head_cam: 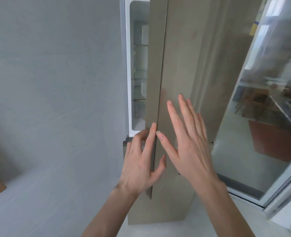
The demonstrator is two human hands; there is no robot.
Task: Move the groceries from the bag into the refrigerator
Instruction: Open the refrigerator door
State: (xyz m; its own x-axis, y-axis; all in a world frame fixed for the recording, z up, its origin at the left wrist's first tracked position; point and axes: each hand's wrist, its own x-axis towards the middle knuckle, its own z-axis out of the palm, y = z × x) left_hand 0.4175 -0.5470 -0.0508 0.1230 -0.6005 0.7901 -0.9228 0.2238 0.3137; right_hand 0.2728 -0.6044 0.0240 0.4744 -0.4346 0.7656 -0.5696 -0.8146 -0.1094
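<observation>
Beside grey wall (55,82), at fridge (184,57) doors, left hand (139,165) and right hand (189,144) spread, gripping nothing; door-handling step, next likely a flat push or pull.

Fridge door (156,65): smooth beige panel, satin sheen. Interior liner (138,65): glossy white plastic. Wall (55,82): matt grey. Window pane (269,100): reflective glass, white frame.

Pale floor (43,199); refrigerator (179,65) standing on it.
</observation>
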